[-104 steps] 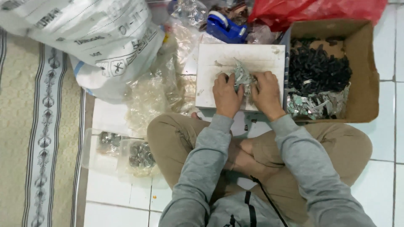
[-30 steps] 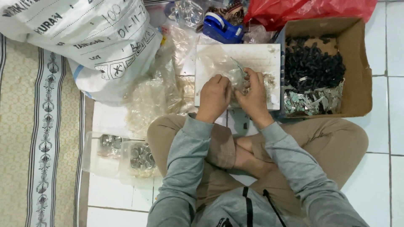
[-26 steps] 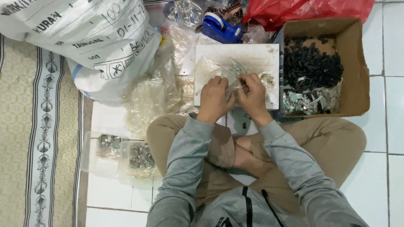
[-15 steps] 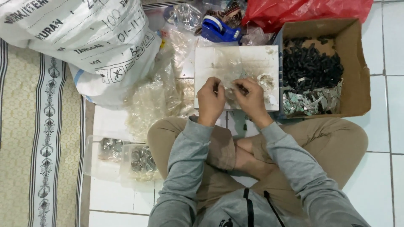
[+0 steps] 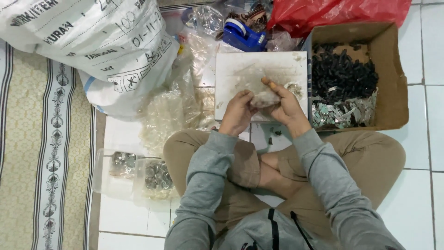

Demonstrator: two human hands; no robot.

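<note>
I sit cross-legged on a tiled floor. Over a white board (image 5: 240, 69) in front of my knees, my left hand (image 5: 238, 113) and my right hand (image 5: 284, 104) together grip a small clear plastic bag (image 5: 264, 98) with small metal parts inside. The bag sits between the two hands, pinched from both sides. A few loose shiny parts (image 5: 294, 89) lie on the board just right of the hands.
A cardboard box (image 5: 393, 69) at right holds black parts and shiny metal pieces. A large white sack (image 5: 88, 41) lies at upper left, a blue tape dispenser (image 5: 243, 36) and red plastic bag (image 5: 337, 14) behind the board. Filled clear bags (image 5: 152, 173) rest left of my knee, beside a patterned mat (image 5: 41, 153).
My hands have drawn closer together and bunched the clear bag between them. The heap of loose metal parts seen on the board earlier is mostly gone from it.
</note>
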